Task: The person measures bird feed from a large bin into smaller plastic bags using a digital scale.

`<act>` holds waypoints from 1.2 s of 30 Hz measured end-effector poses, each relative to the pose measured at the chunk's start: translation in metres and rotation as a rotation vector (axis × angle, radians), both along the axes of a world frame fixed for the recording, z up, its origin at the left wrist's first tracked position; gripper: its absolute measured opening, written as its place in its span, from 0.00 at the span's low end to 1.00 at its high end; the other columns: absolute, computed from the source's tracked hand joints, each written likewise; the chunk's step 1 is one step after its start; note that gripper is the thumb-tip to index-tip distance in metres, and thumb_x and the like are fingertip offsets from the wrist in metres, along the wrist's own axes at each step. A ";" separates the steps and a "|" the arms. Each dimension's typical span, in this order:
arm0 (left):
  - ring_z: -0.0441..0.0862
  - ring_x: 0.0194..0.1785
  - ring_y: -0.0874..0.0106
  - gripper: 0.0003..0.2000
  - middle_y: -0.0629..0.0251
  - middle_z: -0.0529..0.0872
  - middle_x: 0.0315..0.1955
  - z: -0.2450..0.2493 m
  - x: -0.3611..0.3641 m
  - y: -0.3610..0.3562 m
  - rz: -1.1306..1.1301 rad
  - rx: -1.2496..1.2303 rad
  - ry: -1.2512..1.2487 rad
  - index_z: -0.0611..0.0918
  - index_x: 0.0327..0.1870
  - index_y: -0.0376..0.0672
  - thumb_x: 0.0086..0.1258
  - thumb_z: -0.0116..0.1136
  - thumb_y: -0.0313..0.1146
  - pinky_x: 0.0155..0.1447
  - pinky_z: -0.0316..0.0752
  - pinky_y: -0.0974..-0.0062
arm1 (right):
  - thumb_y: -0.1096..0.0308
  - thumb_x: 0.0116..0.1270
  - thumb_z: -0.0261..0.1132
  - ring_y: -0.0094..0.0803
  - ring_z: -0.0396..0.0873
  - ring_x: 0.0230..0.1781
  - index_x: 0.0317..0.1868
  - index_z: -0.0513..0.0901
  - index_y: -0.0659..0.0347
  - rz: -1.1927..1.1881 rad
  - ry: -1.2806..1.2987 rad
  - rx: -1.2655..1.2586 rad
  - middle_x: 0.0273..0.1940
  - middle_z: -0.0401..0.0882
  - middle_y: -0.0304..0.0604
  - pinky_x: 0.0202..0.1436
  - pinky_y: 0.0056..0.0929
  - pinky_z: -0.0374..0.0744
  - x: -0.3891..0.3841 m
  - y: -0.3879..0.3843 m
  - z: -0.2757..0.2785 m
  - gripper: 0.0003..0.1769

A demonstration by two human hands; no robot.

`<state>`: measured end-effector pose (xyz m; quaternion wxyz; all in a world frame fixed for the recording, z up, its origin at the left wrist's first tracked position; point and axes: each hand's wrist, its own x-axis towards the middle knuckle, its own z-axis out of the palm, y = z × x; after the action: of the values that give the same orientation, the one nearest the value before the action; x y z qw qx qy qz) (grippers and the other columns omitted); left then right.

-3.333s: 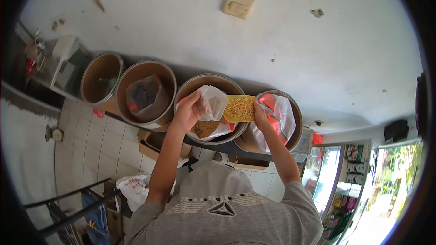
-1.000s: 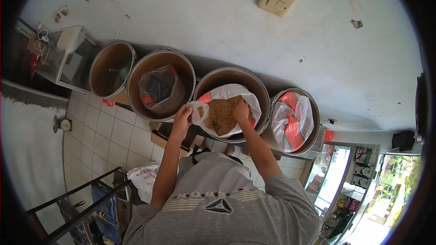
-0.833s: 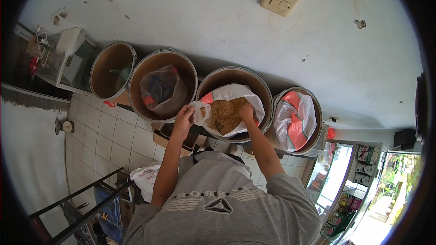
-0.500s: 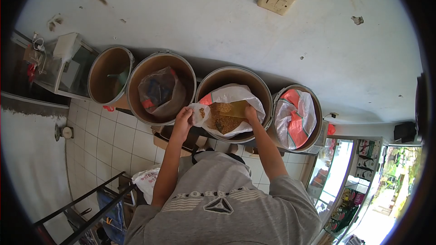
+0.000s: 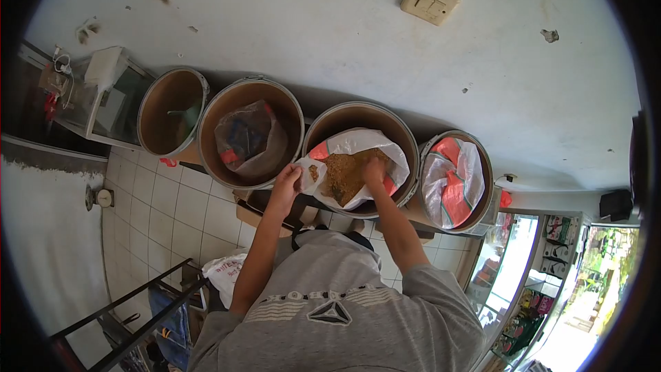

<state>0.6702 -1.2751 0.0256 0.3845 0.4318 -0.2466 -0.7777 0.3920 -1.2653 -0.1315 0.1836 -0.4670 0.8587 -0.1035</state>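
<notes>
My left hand (image 5: 286,183) pinches the edge of a small clear plastic bag (image 5: 308,178) with a little brown grain-like feed in it. The bag hangs at the left rim of a white and red woven sack (image 5: 358,139). Inside that sack lies loose brown feed (image 5: 337,173), and the sack sits in a round brown drum (image 5: 339,116). Down in the feed is my right hand (image 5: 374,171), closed around a yellowish scoop that is hard to make out against the feed. Its fingertips are partly hidden.
Left of this drum stand a drum (image 5: 249,87) holding a clear plastic bag and another drum (image 5: 162,86) with a green item. On the right, a drum (image 5: 441,139) holds a folded red-white sack. A black metal rack (image 5: 148,286) and a glass display case (image 5: 499,262) flank me.
My right hand has pushed the scoop farther into the feed, so its yellow blade shows less. My left hand still holds the small bag at the sack's rim. The view has shifted slightly.
</notes>
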 end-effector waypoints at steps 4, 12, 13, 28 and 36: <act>0.67 0.26 0.84 0.05 0.78 0.70 0.23 0.005 -0.002 0.002 0.023 0.012 -0.017 0.76 0.36 0.45 0.74 0.49 0.33 0.32 0.64 0.84 | 0.62 0.66 0.58 0.54 0.80 0.46 0.41 0.81 0.66 0.038 -0.014 0.126 0.43 0.79 0.61 0.54 0.47 0.76 0.010 -0.010 -0.034 0.14; 0.67 0.28 0.84 0.05 0.77 0.70 0.25 0.023 -0.001 0.005 0.012 0.010 -0.013 0.76 0.38 0.45 0.74 0.50 0.34 0.34 0.62 0.84 | 0.65 0.60 0.59 0.56 0.82 0.41 0.34 0.84 0.69 0.092 0.039 -0.086 0.37 0.82 0.62 0.48 0.47 0.79 -0.006 -0.010 -0.076 0.14; 0.66 0.27 0.85 0.06 0.78 0.69 0.23 0.032 -0.002 0.005 0.043 0.030 -0.031 0.76 0.37 0.44 0.74 0.50 0.34 0.33 0.61 0.85 | 0.65 0.60 0.59 0.56 0.82 0.41 0.34 0.84 0.69 0.096 0.036 -0.086 0.37 0.82 0.62 0.48 0.47 0.79 -0.005 -0.010 -0.079 0.14; 0.64 0.28 0.85 0.06 0.78 0.68 0.24 0.053 0.004 0.011 -0.041 -0.049 0.003 0.77 0.39 0.44 0.74 0.51 0.35 0.34 0.60 0.85 | 0.56 0.60 0.62 0.49 0.83 0.42 0.40 0.85 0.65 -0.173 -0.239 0.007 0.40 0.83 0.59 0.51 0.42 0.78 0.007 -0.003 -0.126 0.19; 0.65 0.28 0.86 0.07 0.79 0.71 0.26 0.058 -0.014 0.004 -0.079 -0.067 0.024 0.77 0.40 0.43 0.73 0.52 0.36 0.35 0.61 0.87 | 0.49 0.66 0.58 0.39 0.82 0.36 0.41 0.83 0.67 0.097 -0.651 -0.082 0.33 0.83 0.48 0.42 0.34 0.79 0.025 -0.004 0.070 0.25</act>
<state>0.6562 -1.2712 0.0834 0.3707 0.3993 -0.2848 -0.7887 0.4168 -1.2695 -0.0615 0.4344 -0.4566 0.7268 -0.2729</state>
